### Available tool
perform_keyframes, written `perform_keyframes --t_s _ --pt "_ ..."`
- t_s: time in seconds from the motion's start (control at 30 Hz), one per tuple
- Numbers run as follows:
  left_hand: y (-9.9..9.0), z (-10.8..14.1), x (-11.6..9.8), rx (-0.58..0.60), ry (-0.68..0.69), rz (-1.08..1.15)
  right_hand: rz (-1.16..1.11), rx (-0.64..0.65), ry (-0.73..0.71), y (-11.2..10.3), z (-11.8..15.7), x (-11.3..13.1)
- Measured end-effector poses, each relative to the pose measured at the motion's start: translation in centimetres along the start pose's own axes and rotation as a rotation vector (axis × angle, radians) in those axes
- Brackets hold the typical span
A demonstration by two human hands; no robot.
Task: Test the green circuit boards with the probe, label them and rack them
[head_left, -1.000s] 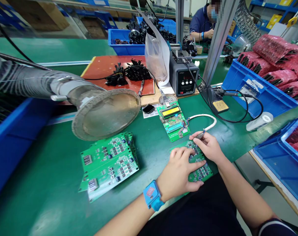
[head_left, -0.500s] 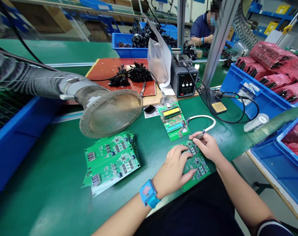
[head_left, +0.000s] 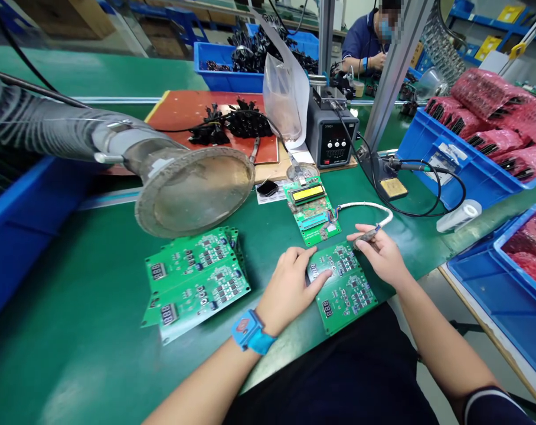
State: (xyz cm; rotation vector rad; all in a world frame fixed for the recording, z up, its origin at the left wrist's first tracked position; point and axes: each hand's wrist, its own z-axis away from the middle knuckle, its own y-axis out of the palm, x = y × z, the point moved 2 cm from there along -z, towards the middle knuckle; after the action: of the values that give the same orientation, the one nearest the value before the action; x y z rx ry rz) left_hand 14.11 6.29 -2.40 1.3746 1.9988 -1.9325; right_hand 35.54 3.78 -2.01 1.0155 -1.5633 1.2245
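A green circuit board (head_left: 347, 298) with two matching halves, each bearing a three-digit display, lies flat before me. My left hand (head_left: 290, 286) grips its left edge, thumb across the top and fingers at the far left corner. Between the thumb and fingers of my right hand (head_left: 383, 254) is a small greyish probe (head_left: 366, 236), its tip at the board's upper right edge; I cannot tell whether it touches. A white cable (head_left: 374, 206) runs from the probe to a tester board (head_left: 312, 221) with a yellow-lit screen. Left of my hands sits a stack of similar circuit boards (head_left: 201, 277).
A fume extraction hood (head_left: 197, 192) hangs over the stack. Behind stand a soldering station (head_left: 332, 139), an iron in its holder (head_left: 387, 177), and black cable bundles (head_left: 245, 121). Blue bins (head_left: 467, 165) with pink-wrapped packs flank the right. A co-worker (head_left: 360, 44) sits opposite.
My left hand has slid leftward from the middle of the circuit board to its left edge, uncovering the displays. My right hand has shifted slightly right with the probe.
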Motion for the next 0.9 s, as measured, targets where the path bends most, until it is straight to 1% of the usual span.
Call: perform_keyframes --t_s 0.1,0.2,0.33,0.47,0.6,0.9 --pt "0.0 -0.2 0.1 0.023 -0.005 0.034 0.029 0.044 -0.008 0.7 -0.7 0.2" --pt "-0.1 -0.3 0.2 0.031 -0.001 0.034 0.07 0.069 -0.009 1.2 -0.9 0.3" --pt "0.1 -0.3 0.4 0.02 0.029 0.022 0.119 0.083 -0.031 1.3 -0.7 0.7" --pt "0.2 -0.2 0.5 0.009 0.051 0.019 0.217 0.097 -0.066 1.2 -0.6 1.5" --pt "0.3 -0.2 0.6 0.007 0.051 0.021 0.277 0.096 -0.099 1.3 -0.5 1.9" --pt "0.4 -0.1 0.7 -0.007 0.048 0.025 0.248 0.078 -0.105 1.6 -0.3 1.4"
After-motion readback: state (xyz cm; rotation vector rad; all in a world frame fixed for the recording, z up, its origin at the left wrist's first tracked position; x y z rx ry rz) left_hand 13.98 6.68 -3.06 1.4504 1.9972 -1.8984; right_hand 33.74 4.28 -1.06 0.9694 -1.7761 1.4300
